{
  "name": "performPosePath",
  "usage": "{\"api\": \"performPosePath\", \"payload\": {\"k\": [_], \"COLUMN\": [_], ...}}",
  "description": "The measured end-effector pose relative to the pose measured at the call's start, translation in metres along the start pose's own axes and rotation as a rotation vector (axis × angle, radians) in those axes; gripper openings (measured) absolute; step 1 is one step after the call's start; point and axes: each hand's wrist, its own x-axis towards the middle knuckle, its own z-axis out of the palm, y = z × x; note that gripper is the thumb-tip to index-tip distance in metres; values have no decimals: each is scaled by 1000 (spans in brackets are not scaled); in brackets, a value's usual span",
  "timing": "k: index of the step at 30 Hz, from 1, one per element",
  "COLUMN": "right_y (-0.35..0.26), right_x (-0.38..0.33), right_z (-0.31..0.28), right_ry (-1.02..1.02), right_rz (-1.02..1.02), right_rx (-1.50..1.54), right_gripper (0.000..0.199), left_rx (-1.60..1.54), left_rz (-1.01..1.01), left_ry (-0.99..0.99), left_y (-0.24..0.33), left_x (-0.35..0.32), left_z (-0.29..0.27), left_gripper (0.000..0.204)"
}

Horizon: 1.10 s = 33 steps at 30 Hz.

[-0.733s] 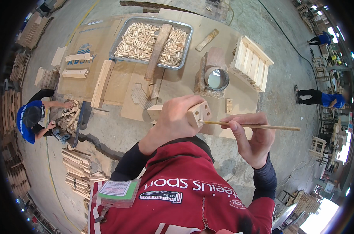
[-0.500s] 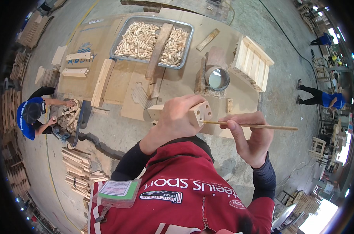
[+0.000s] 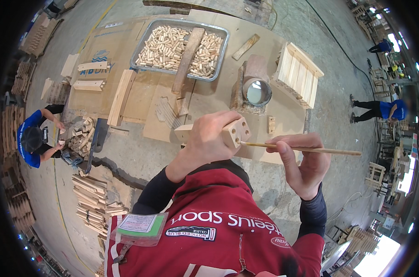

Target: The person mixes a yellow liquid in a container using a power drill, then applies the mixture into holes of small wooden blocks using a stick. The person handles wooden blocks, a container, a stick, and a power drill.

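My left hand (image 3: 208, 138) is wrapped round a pale wooden bar (image 3: 231, 136), with its drilled end turned to the right. Several round holes show in that end. Between the fingers and thumb of my right hand (image 3: 307, 164) is a thin wooden stick (image 3: 331, 150), held nearly level. Its whitish tip is beside a hole at the bar's lower right edge; whether it touches the wood I cannot tell. Beyond my hands stands a round pot (image 3: 269, 90) with pale liquid, in a brown wooden holder (image 3: 257, 66).
A metal tray (image 3: 136, 64) of short wooden dowels lies on the cardboard-covered table, a dark wooden slat (image 3: 189, 60) across it. At right are slatted wooden parts (image 3: 298, 74) and a small drilled block (image 3: 271, 124). A co-worker (image 3: 30, 134) sits at left by a wood heap (image 3: 82, 138).
My right hand and the stick have shifted slightly right, and the tip has drawn a little away from the bar. The bar has turned slightly. The co-worker at left has moved their arms.
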Motion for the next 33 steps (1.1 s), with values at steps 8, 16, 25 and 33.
{"api": "performPosePath", "payload": {"k": [8,16,25,33], "right_y": [2,7,3,6], "right_x": [8,12,12,6], "right_z": [6,13,8,-19], "right_ry": [-21,2,1,213], "right_rz": [-3,8,36,113], "right_rx": [-153,-77,-74,152], "right_gripper": [13,15,14,10], "left_rx": [-83,-88,-37,-702], "left_rz": [4,-35,32,-284], "left_ry": [54,49,21,206], "left_y": [8,9,2,-38], "left_x": [2,0,3,4], "left_z": [4,5,5,-7], "left_gripper": [27,28,44,27]}}
